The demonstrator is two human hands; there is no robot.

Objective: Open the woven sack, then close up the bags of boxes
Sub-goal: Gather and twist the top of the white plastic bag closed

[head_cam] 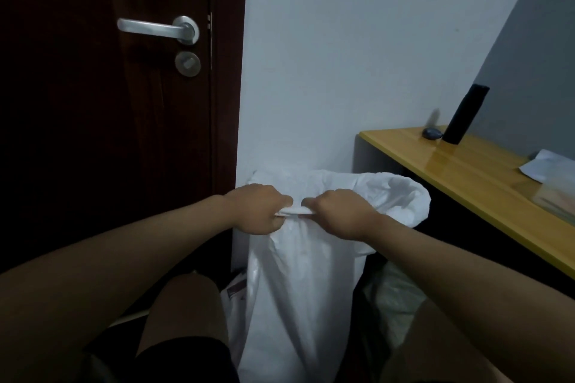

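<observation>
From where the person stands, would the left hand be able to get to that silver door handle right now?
Probably not at once. The left hand is gripping the white sack's rolled rim along with the right hand. Nothing stands before the door handle, so after letting go the way looks free.

Dim indoor light, soft focus, wide-angle bending at edges, murky lower corners

**Count of things in view**

Two hands: the left hand and right hand, both gripping one white woven sack. Left of the hands: one dark door with one lever handle. Right of them: one yellow-topped desk, bearing one upright black object and one paper sheet.
</observation>
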